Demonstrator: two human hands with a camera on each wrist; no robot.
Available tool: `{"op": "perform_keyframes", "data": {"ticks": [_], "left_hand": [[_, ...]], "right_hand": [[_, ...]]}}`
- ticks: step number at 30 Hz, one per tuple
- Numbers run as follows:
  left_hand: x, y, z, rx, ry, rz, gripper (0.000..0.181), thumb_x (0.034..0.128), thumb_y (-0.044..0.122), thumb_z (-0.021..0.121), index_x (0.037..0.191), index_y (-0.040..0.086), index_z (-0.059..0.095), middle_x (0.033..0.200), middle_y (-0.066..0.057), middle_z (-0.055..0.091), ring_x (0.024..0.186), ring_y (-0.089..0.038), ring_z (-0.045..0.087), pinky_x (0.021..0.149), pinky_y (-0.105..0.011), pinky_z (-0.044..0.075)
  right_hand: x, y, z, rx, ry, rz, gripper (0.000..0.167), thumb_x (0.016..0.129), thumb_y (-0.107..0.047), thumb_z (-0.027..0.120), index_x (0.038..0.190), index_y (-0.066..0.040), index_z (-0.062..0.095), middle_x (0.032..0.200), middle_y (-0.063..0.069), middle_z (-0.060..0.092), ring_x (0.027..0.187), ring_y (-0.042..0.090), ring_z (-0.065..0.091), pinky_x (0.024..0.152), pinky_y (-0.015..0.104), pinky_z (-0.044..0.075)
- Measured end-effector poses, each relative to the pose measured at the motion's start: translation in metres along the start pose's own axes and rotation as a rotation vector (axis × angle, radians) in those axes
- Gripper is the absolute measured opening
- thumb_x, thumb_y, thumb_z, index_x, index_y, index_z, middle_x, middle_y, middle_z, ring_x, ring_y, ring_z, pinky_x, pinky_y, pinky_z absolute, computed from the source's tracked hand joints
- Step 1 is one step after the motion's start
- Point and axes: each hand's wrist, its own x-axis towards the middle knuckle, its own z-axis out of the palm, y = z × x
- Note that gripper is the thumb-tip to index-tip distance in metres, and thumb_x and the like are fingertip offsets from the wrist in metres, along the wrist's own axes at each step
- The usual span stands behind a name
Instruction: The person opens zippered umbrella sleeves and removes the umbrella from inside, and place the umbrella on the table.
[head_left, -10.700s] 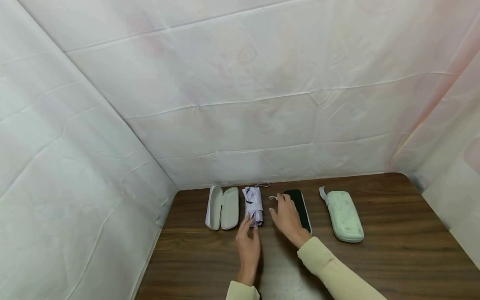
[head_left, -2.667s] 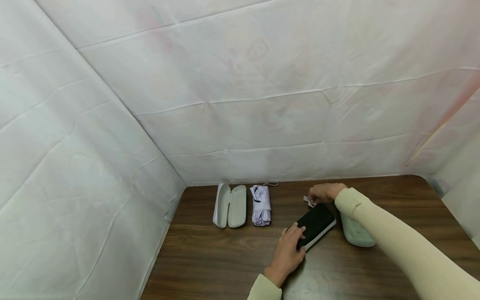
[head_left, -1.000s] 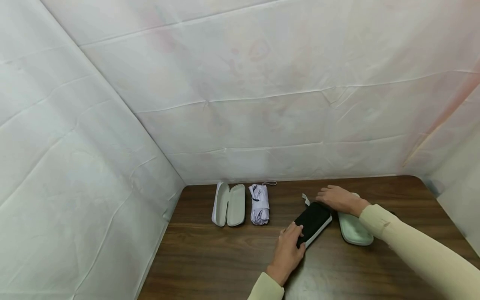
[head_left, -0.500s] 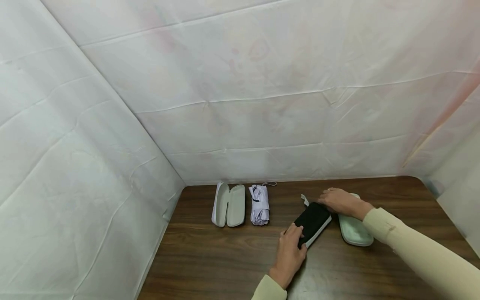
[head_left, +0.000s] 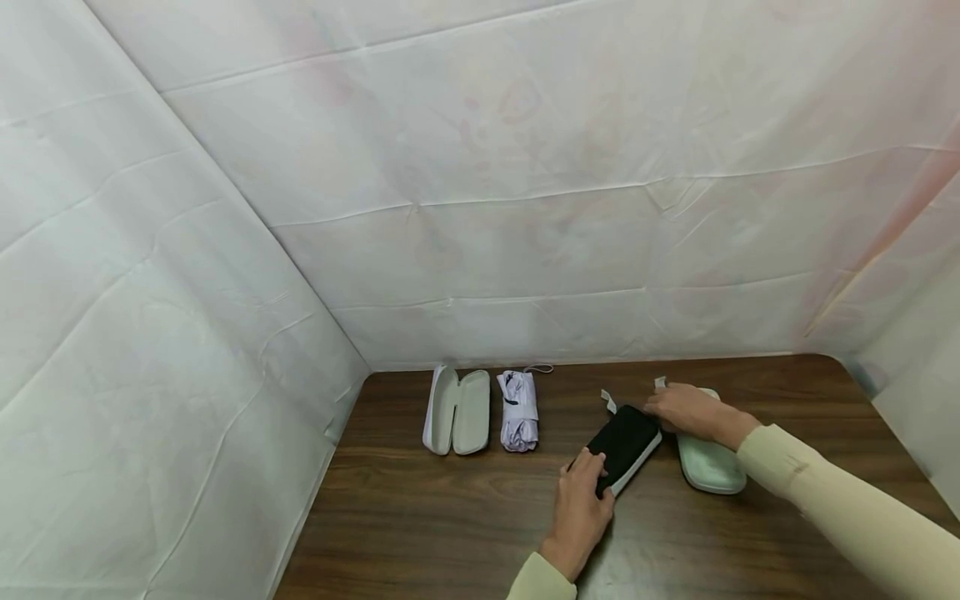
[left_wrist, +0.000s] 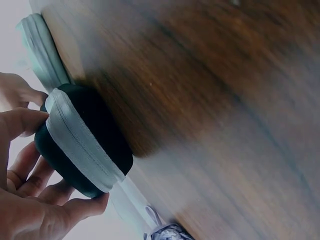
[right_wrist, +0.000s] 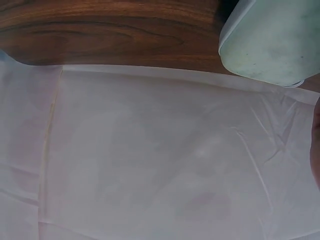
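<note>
My left hand point(head_left: 581, 508) grips the near end of a black zip case point(head_left: 624, 442), which lies slanted on the table. In the left wrist view, its fingers and thumb span the end of this case point(left_wrist: 105, 125), across the grey zipper band point(left_wrist: 77, 140). My right hand point(head_left: 690, 410) is at the case's far right corner, over the upper part of a pale green zip case point(head_left: 711, 462). Its fingertips are hidden there, so what they hold cannot be told. The right wrist view shows the green case point(right_wrist: 275, 45) and only a sliver of hand point(right_wrist: 316, 140).
An opened pale hard case point(head_left: 457, 412) and a folded lilac umbrella point(head_left: 519, 412) with a wrist loop lie left on the dark wooden table point(head_left: 420, 525). A white fabric tab point(head_left: 609, 401) sticks out of the black case's far end. White sheeting point(head_left: 480, 250) borders the table's back.
Over the last second my right hand has slid slightly rightward along the black case's far end, uncovering the green case's tab. Earlier, the black case was moved and turned slantwise. My left hand keeps its grip.
</note>
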Motion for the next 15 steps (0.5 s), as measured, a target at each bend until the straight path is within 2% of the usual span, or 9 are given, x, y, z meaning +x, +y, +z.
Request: {"op": "perform_keyframes", "data": {"ticks": [8, 15], "left_hand": [[0.001, 0.0031, 0.0003, 0.0, -0.003, -0.037, 0.037, 0.0643, -0.003, 0.088, 0.096, 0.008, 0.072, 0.11, -0.007, 0.078, 0.113, -0.03, 0.075, 0.09, -0.044, 0.057], [0.0005, 0.0043, 0.0024, 0.018, -0.009, -0.065, 0.038, 0.0653, -0.003, 0.088, 0.099, 0.008, 0.073, 0.102, -0.005, 0.075, 0.115, -0.03, 0.074, 0.088, -0.048, 0.057]], "right_hand": [[-0.008, -0.0018, 0.0004, 0.032, 0.016, -0.008, 0.022, 0.082, -0.002, 0.085, 0.09, -0.017, 0.07, 0.084, -0.006, 0.065, 0.078, 0.015, 0.062, 0.07, 0.038, 0.053], [-0.0111, -0.0073, -0.0008, 0.016, 0.05, -0.003, 0.021, 0.084, -0.005, 0.085, 0.085, -0.018, 0.068, 0.081, -0.006, 0.063, 0.076, 0.015, 0.06, 0.071, 0.035, 0.051]]}}
